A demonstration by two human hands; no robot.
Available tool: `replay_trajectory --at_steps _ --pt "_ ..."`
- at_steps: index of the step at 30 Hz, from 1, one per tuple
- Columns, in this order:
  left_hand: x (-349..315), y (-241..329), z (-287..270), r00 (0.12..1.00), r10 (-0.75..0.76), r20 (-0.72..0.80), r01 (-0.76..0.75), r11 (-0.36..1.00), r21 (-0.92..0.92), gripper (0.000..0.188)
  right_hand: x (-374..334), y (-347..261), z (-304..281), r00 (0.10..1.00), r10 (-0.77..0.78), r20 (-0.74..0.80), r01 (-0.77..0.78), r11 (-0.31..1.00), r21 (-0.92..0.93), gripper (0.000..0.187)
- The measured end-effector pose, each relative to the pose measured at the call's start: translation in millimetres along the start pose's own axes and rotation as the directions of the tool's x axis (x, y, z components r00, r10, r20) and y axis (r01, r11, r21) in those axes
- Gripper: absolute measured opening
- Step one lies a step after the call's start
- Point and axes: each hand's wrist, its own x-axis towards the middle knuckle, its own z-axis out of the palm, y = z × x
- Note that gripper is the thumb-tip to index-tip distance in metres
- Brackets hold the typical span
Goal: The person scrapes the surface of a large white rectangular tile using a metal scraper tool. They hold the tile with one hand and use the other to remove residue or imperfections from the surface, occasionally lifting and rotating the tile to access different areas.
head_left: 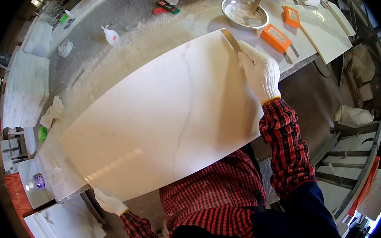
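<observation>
A large white slab [163,116] with grey veins, like marble or a glossy tile, lies across the table in front of me. My right hand [260,71], in a white knit glove, closes around a flat scraper blade [231,40] at the slab's right edge. The blade runs along that edge near the far right corner, and the glove hides its back end. At the near left corner, my left hand [109,202], also gloved, grips the slab's edge. Its fingertips are partly hidden by the slab.
Beyond the slab stand a metal bowl [246,26] of pale paste with a spatula [256,3] in it, and two orange boxes [276,38]. A white bottle [111,36] and crumpled tissue [53,112] sit farther left. Stacked slabs [26,87] line the left; a metal rack [351,166] stands at right.
</observation>
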Motion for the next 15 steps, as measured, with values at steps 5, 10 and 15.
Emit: replay_trajectory --at_steps 5,10,15 --pt "-8 5 -6 1.0 -0.014 0.018 0.013 0.999 0.052 0.051 -13 -21 -2 0.995 -0.048 0.082 0.058 0.99 -0.127 0.033" --pt "-17 9 6 0.999 0.022 -0.034 -0.02 0.997 0.079 0.051 13 -8 -3 0.996 0.001 0.086 0.014 0.984 -0.176 0.034" --pt "-6 2 -1 1.0 -0.003 0.0 0.003 1.0 0.022 0.049 11 -2 7 0.991 -0.132 0.003 0.131 0.979 -0.157 0.029"
